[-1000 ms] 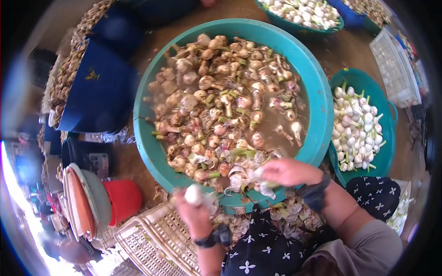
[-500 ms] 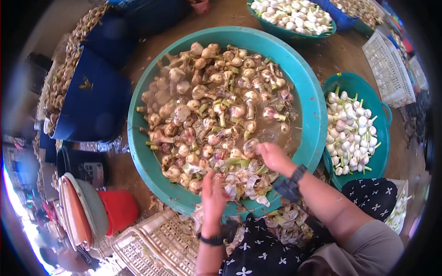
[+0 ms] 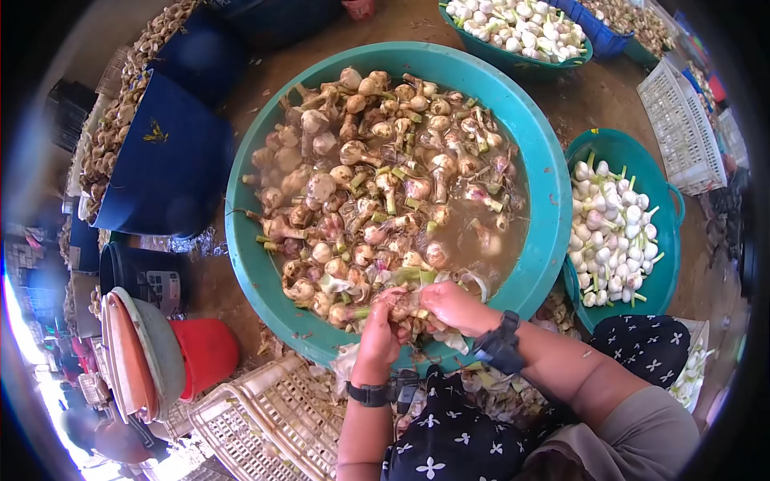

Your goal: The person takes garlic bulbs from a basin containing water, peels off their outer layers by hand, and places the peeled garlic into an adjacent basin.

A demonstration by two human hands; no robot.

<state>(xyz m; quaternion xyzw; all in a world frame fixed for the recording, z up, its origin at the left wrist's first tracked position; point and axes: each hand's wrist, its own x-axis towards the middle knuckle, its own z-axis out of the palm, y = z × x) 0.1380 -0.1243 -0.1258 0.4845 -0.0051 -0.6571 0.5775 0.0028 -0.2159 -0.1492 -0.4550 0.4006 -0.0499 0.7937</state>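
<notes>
My two hands meet low over the near side of a big green tub (image 3: 555, 200). Muddy garlic bulbs (image 3: 321, 187) float in its brown water. In my left hand (image 3: 378, 341), curled fingers grip a garlic bulb (image 3: 398, 301), mostly covered by the fingers. My right hand (image 3: 459, 311) is closed against the same bulb from the right, its fingertips pressed together at the outer skin. Loose peeled skins (image 3: 451, 338) lie around and beneath both hands, at the near rim.
On the right stands a green basin (image 3: 670, 264) of clean white garlic (image 3: 613, 232); another basin (image 3: 513, 60) is at the back. A white crate (image 3: 682, 128) sits far right. Blue bins (image 3: 160, 164), a red bucket (image 3: 207, 357) and plastic baskets (image 3: 273, 425) line the left.
My right hand has moved down and left from the water to join my left hand. The left hand has closed and risen slightly to the right. The view has shifted slightly.
</notes>
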